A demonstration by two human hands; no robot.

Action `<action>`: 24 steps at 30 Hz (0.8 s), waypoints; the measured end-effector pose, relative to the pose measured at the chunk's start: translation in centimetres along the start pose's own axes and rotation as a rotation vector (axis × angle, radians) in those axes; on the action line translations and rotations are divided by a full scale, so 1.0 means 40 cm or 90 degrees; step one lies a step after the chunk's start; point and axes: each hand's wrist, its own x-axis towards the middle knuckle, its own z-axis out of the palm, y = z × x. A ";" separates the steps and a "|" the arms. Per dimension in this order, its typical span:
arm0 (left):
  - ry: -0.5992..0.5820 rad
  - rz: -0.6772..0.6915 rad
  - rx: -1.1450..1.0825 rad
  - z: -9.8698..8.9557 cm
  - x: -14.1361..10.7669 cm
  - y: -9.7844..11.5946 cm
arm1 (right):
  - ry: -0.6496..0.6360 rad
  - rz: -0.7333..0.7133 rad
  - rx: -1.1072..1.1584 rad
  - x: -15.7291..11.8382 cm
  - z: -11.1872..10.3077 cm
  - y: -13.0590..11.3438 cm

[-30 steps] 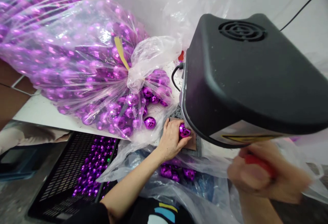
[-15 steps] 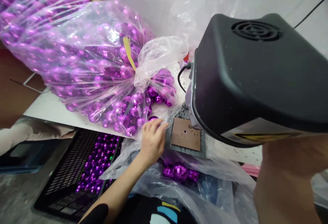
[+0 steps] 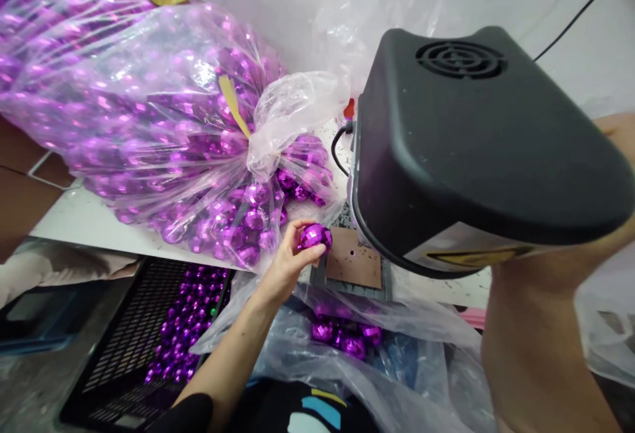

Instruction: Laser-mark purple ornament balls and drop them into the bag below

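My left hand (image 3: 288, 261) pinches a shiny purple faceted ball (image 3: 313, 237) between thumb and fingers, at the left edge of a brown square board (image 3: 364, 274). The board has a small hole in its middle and lies on a grey metal base. Over its right side stands the black housing (image 3: 466, 155) of a bench machine. My right arm reaches up behind that housing; a bit of my right hand (image 3: 621, 132) shows past its right edge, with the fingers hidden. Several purple balls (image 3: 353, 346) rest in clear plastic sheeting below the base.
A large tied clear bag (image 3: 149, 122) full of purple balls covers the left of the white table (image 3: 69, 218). Below it stands a black crate (image 3: 114, 327) with small purple beads. Another person's sleeve (image 3: 59, 264) shows at the left. Dark shavings dot the tabletop.
My left hand, near the board's left edge before, now shows a purple ball in its fingers. More purple balls show in the plastic sheeting. The view has shifted slightly.
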 end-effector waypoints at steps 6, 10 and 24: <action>-0.042 -0.246 -0.314 0.025 0.018 -0.051 | 0.004 -0.053 -0.021 0.006 0.003 0.003; -0.037 -0.260 -0.328 0.023 0.022 -0.061 | -0.001 -0.072 -0.025 0.005 0.002 -0.006; 0.010 0.092 0.212 0.055 0.040 -0.154 | -0.011 -0.059 0.018 -0.001 0.003 -0.017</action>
